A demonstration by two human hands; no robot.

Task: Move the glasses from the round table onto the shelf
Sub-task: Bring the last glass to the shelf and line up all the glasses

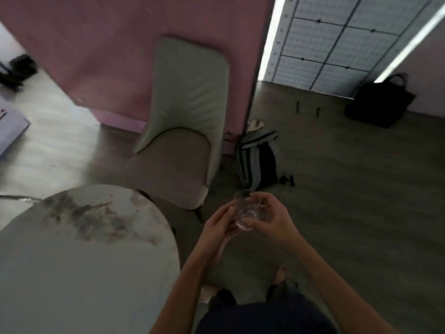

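A clear drinking glass (pixel 245 208) is held in front of me, off to the right of the round marble table (pixel 79 256), above the floor. My left hand (pixel 218 227) cups it from the left and below. My right hand (pixel 269 218) wraps it from the right, fingers over its rim. The frame is blurred, so I cannot tell whether it is one glass or two stacked. The part of the table top in view carries no glasses. No shelf is in view.
A pale upholstered chair (pixel 183 131) stands behind the table against a pink wall (pixel 120 44). A striped backpack (pixel 257 162) lies on the wooden floor beside it, and a black bag (pixel 378 102) sits at the far right by a white grid panel (pixel 325 44).
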